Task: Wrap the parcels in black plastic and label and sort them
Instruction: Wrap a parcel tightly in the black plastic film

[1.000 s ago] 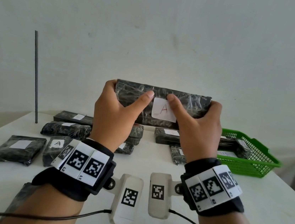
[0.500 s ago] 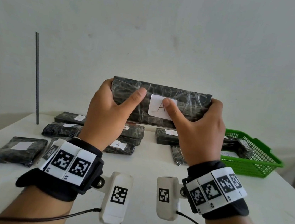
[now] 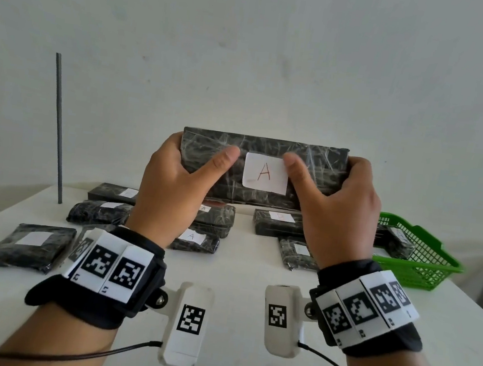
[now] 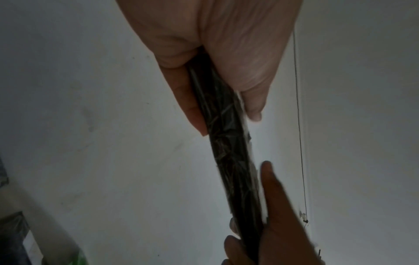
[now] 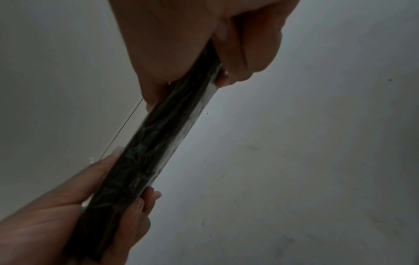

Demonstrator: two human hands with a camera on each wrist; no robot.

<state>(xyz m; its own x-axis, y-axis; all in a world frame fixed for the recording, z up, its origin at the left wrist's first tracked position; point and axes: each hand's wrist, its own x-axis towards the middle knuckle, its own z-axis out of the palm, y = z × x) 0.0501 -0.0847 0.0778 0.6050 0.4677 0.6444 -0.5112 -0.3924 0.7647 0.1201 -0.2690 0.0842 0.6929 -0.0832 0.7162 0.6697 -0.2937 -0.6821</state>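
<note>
**Head view: flat wrapped parcel marked A, held up by both ends**

Head view shows your two wrists nearest, over the near edge of the bench. Above them your left hand and right hand hold the wrapped parcel in the air, well clear of the bench top. Each hand is curled round one short end: thumb across the front face, the other fingers behind. Your right thumb lies on the right edge of the white label, marked A; your left thumb stops just beside it.

The wrist views show the parcel edge-on: thin, flat and straight between your hands, with no sag. I judge it stiff and fairly light. The black plastic is glossy and creased, so it may well slide under dry fingers; grip across the thickness at the ends, as you do now, not on loose film. The label could lift at a corner if you rub it, so press rather than drag.

Farther off, more wrapped parcels lie toward the left edge and across the middle of the bench, one showing an A. A green basket sits at the far right corner with parcels inside. A thin dark rod stands near the far left corner.
</note>
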